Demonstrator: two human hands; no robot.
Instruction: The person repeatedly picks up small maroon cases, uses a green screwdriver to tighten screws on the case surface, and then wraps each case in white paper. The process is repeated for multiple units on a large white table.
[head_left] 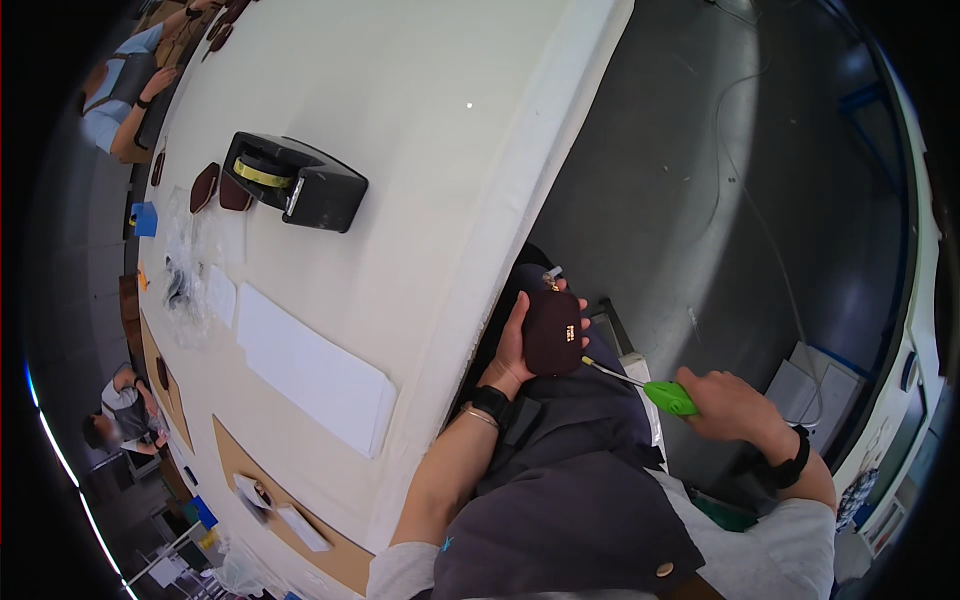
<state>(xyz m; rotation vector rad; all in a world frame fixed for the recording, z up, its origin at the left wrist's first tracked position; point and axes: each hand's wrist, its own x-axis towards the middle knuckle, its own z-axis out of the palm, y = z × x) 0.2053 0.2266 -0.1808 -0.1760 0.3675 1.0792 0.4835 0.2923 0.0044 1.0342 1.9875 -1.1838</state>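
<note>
My left hand is wrapped round a small dark maroon pouch, its fingertips showing along the right edge. The pouch has a gold emblem on its front and gold-coloured hardware at its top end. In my right hand is a green long-necked lighter, with a thin metal neck and a yellowish tip. That tip points at the lower right edge of the pouch, very close to it; whether they touch I cannot tell. No flame shows. Both hands are above my lap, over a dark apron, beside the table edge.
On the white table stand a black tape dispenser, a stack of white sheets, clear plastic bags and more maroon pieces. A brown board lies at the near left. Two people work along the far left side.
</note>
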